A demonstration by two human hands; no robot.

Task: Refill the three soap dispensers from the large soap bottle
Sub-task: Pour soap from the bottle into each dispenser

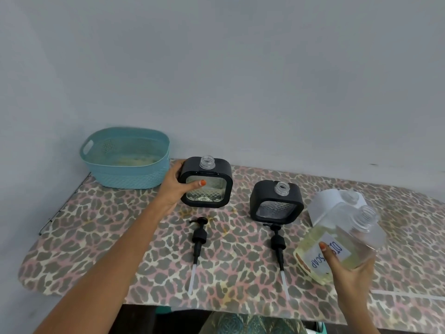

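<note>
My left hand (177,183) grips the left black-framed dispenser (209,186) by its side; the dispenser stands upright with its neck uncapped. A second black dispenser (277,201) stands uncapped at centre. A third, white-framed dispenser (325,203) sits at the right, partly hidden behind the large soap bottle (337,239). My right hand (346,271) holds that bottle, tilted and off the table, with yellowish soap inside, a "DISH SOAP" label and an uncapped mouth. Two black pump heads (198,239) (278,244) lie flat in front of the black dispensers.
A teal plastic basket (125,157) stands at the back left corner of the leopard-print table (120,249). A grey wall runs right behind the table. The front edge is close to my body.
</note>
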